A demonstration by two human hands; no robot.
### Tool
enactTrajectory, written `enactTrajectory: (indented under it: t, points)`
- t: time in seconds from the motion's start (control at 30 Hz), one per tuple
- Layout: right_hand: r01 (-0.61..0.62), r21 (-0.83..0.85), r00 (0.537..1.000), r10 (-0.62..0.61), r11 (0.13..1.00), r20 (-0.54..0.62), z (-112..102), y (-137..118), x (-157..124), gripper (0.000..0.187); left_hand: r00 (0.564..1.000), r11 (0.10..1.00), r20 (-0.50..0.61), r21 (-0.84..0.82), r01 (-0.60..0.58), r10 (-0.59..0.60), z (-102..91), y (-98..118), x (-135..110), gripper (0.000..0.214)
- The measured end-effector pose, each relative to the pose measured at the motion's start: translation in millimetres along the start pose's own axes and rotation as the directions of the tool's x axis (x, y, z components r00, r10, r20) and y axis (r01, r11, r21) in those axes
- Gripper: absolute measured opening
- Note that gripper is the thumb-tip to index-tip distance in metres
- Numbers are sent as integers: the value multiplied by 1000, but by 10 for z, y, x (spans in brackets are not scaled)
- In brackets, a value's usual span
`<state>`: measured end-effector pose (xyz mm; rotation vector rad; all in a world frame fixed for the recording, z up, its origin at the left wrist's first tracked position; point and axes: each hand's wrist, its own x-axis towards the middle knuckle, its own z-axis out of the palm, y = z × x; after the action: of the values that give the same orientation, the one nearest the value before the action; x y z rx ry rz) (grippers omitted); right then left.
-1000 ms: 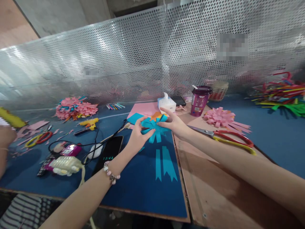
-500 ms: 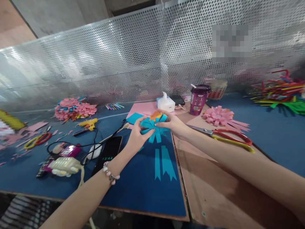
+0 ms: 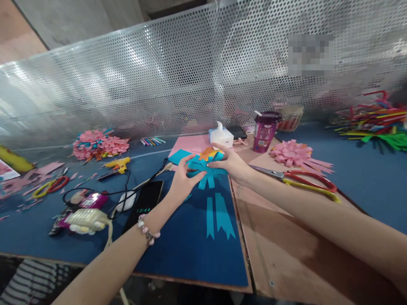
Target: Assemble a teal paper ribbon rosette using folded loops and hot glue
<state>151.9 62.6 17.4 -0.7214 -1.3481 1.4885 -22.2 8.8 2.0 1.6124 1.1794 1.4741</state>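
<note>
A metal panel (image 3: 133, 80) stands beyond the blue flower (image 3: 207, 171), and the table (image 3: 190, 258) spreads out around and beneath it. Two bare hands reach in from the near side: the left hand (image 3: 184, 178) pinches the flower's left edge and the right hand (image 3: 233, 165) grips its right, each with its thumb on the near face and fingers curled to the far one. The flower thus lies between the two grips, equally near both; it is roundish with no clear long axis, and the hands face each other across its width. Whether it touches the table or hangs just above, I cannot tell. To the right of the flower lie the scissors (image 3: 295, 180), handles away from it, with a pink flower (image 3: 292, 153) farther back. A phone (image 3: 146, 199) lies to its left and nearer the person; a cup (image 3: 265, 133) stands to its right and beyond, and the tissue box (image 3: 221, 137) just behind it. On its near side two strips (image 3: 224, 218) lie flat and apart from both hands, long axes running toward the person, notched ends away from the flower. Smallest, an orange piece (image 3: 207, 153) shows at its far edge.
</note>
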Motion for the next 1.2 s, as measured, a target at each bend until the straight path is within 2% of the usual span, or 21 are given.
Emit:
enactTrajectory:
  t: [0.2, 0.43, 0.67, 0.9, 1.0, 1.07, 1.13, 1.2]
  points:
    - [-7, -33, 1000, 7, 999, 6, 18, -31, -21, 87, 1000, 999, -3, -46, 24, -24, 6, -31, -2, 63]
    - [82, -138, 980, -54, 987, 193, -88, -61, 16, 84, 999, 999, -41, -30, 27, -28, -26, -21, 8, 58]
    - [117, -171, 981, -87, 978, 172, -88, -29, 28, 75, 1000, 995, -4, -99, 9, -10, -20, -17, 20, 57]
    - [253, -358, 964, -203, 899, 172, -61, -94, -8, 64, 1000, 999, 14, -44, -20, 21, -31, 5, 15, 57]
    - [354, -458, 935, -293, 815, 201, -27, -157, -51, 58, 997, 997, -9, -2, -77, 77, -46, 3, 23, 58]
    - [444, -554, 895, -381, 704, 233, -22, -178, -81, 52, 993, 993, -2, 24, -119, 119, -63, 1, 30, 55]
    - [539, -665, 827, -472, 517, 303, -47, -159, -104, 46, 990, 990, -20, 42, -136, 137, -85, 9, 31, 53]
    - [620, -731, 741, -520, 285, 426, -96, -97, -121, 39, 981, 980, -72, 96, -175, 182, -106, 39, 21, 51]
